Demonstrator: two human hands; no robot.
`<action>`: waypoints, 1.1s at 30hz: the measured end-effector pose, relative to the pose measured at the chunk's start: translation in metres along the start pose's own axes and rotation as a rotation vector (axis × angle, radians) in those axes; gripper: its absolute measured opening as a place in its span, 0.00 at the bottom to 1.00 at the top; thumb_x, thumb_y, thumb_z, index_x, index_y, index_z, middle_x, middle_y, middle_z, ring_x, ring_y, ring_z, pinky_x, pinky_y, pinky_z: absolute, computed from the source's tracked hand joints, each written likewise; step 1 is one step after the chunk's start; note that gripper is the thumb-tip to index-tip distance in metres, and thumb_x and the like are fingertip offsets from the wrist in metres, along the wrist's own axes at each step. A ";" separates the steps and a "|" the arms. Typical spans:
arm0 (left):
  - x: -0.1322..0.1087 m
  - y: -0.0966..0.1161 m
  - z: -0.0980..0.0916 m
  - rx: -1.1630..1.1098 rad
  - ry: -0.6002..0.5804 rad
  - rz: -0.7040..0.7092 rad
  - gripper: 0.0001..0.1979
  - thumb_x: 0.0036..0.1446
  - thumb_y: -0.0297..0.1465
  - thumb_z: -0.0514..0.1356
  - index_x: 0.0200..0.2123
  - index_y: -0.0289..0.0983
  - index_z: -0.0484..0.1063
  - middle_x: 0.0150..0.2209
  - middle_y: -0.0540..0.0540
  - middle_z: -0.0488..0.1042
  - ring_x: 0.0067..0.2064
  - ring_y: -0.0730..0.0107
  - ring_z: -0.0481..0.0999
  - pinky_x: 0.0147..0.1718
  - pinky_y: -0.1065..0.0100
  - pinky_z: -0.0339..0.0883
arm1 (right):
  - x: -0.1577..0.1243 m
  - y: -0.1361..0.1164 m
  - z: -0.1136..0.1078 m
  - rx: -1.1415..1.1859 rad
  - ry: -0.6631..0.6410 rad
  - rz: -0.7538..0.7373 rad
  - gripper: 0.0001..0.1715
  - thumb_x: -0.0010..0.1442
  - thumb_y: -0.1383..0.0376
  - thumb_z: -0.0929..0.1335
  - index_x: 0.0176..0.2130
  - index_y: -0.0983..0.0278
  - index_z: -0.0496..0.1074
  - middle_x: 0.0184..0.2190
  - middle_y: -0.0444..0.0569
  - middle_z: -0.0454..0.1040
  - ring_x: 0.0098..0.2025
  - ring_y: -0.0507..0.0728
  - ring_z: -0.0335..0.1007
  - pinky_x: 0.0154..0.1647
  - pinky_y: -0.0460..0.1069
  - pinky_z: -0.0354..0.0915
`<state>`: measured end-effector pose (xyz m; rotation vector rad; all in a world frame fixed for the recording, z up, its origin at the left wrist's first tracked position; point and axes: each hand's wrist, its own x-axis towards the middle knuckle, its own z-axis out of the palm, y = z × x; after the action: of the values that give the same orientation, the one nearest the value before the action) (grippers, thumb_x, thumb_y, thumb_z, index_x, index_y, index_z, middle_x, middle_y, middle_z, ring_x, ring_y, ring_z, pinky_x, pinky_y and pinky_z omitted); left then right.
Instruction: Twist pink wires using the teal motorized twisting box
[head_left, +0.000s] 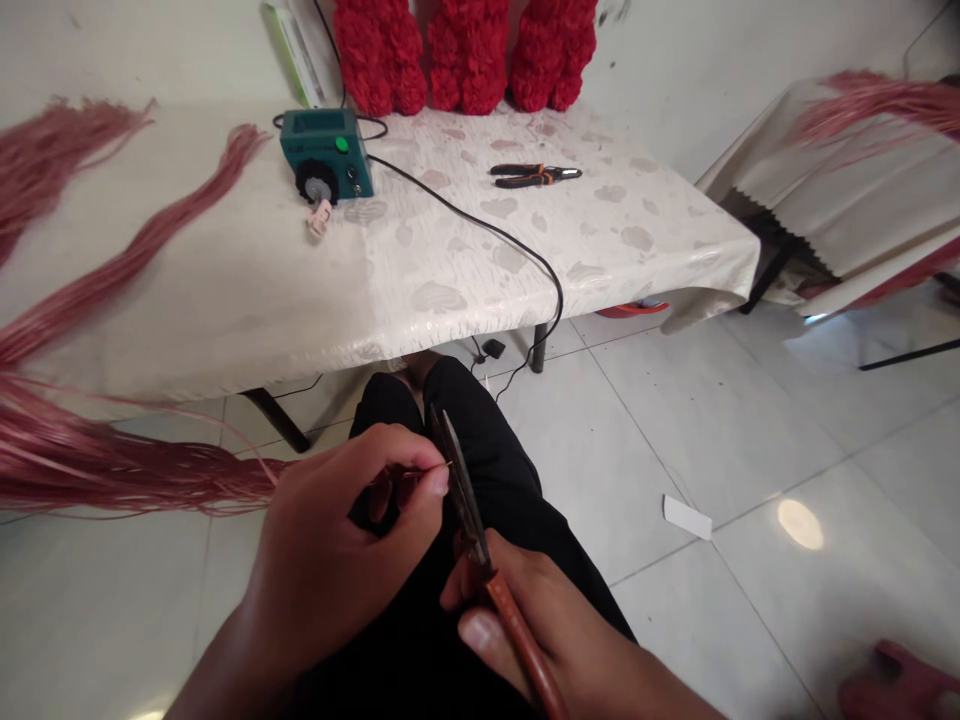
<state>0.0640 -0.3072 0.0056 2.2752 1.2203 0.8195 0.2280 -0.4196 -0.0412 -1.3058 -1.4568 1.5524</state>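
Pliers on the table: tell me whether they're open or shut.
Shut: the pliers lie flat on the patterned tablecloth, their orange-and-black handles close together and their jaws meeting in a single tip.

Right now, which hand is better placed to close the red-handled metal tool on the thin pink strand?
Probably the right hand: it holds the red-handled metal tool, whose tip stands close to the thin pink strand, while the left hand pinches that strand.

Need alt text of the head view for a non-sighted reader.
A left hand pinches a pink strand from a long pink fibre bundle; a right hand holds red-handled metal pliers beside it. Behind, a teal box sits on a white patterned table.
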 end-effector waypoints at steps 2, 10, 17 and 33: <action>0.000 0.001 0.000 -0.002 0.006 -0.027 0.06 0.57 0.29 0.59 0.29 0.44 0.74 0.24 0.57 0.78 0.22 0.76 0.72 0.22 0.72 0.64 | 0.000 0.000 0.000 -0.005 -0.003 -0.006 0.17 0.67 0.52 0.64 0.41 0.64 0.67 0.37 0.48 0.70 0.36 0.54 0.66 0.39 0.49 0.65; -0.001 0.000 0.002 -0.011 0.011 -0.021 0.05 0.57 0.29 0.59 0.30 0.44 0.74 0.25 0.58 0.78 0.22 0.77 0.72 0.23 0.73 0.63 | 0.001 0.003 0.001 -0.005 -0.009 -0.021 0.19 0.68 0.50 0.63 0.41 0.63 0.67 0.38 0.49 0.70 0.37 0.55 0.68 0.40 0.50 0.66; -0.001 -0.002 0.002 -0.009 -0.003 0.008 0.05 0.59 0.29 0.59 0.32 0.44 0.74 0.26 0.59 0.78 0.24 0.78 0.74 0.25 0.74 0.64 | 0.003 0.003 0.000 -0.085 0.042 -0.005 0.17 0.66 0.51 0.63 0.37 0.62 0.63 0.35 0.47 0.69 0.33 0.54 0.64 0.35 0.50 0.63; -0.002 -0.003 0.003 -0.037 0.034 0.058 0.05 0.60 0.27 0.60 0.36 0.45 0.72 0.28 0.61 0.77 0.26 0.79 0.74 0.27 0.76 0.65 | 0.000 0.013 -0.004 -0.312 0.232 -0.002 0.21 0.64 0.48 0.67 0.33 0.61 0.60 0.29 0.43 0.68 0.28 0.52 0.60 0.30 0.47 0.55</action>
<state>0.0631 -0.3075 0.0010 2.2854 1.1493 0.8978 0.2340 -0.4206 -0.0536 -1.6024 -1.5903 1.1566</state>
